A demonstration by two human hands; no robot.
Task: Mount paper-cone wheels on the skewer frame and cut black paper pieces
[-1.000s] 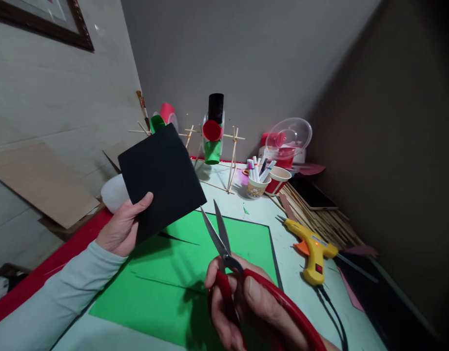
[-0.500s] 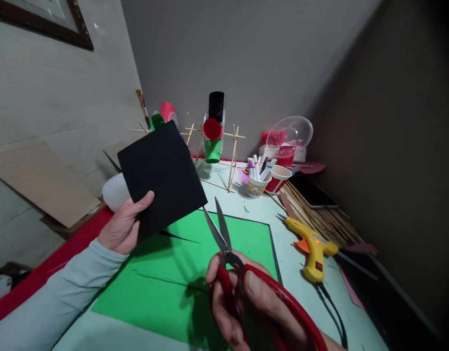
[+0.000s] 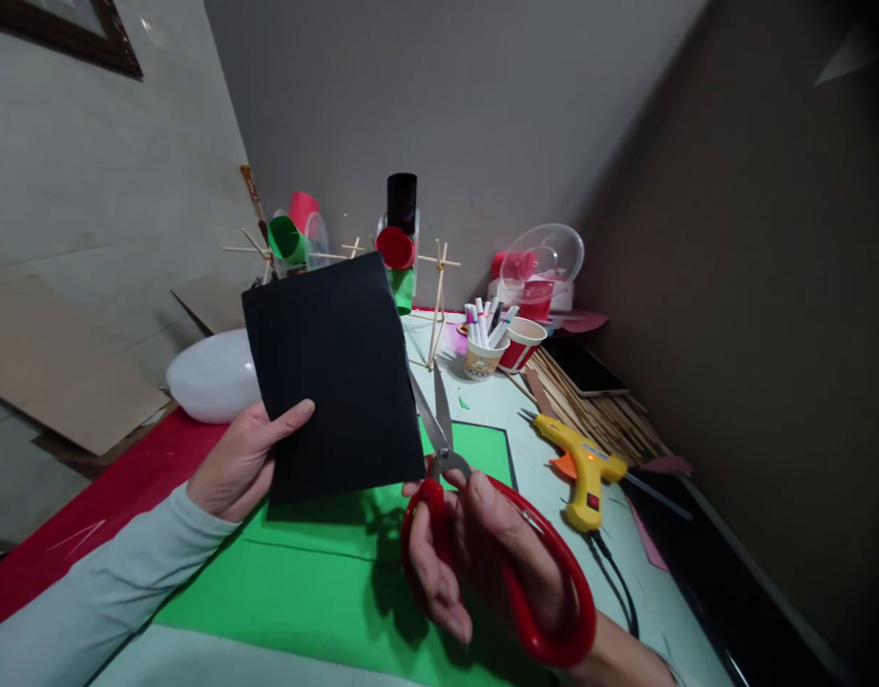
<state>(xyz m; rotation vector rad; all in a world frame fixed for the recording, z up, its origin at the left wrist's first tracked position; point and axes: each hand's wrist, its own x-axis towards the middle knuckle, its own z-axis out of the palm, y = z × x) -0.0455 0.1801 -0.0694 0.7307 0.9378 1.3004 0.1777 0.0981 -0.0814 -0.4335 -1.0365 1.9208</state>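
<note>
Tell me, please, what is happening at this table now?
A person's left hand holds up a black sheet. The right hand holds red-handled scissors, open, beside the sheet's right edge; whether they touch it is unclear. Beneath lies a green sheet, with a yellow glue gun to its right.

L hand (image 3: pixel 240 466) w/ blk sheet (image 3: pixel 331 382), R hand (image 3: pixel 517 536) w/ scissors (image 3: pixel 446 456) (blades (image 3: pixel 443 410) apart), grn sheet (image 3: pixel 310 596) below
</note>
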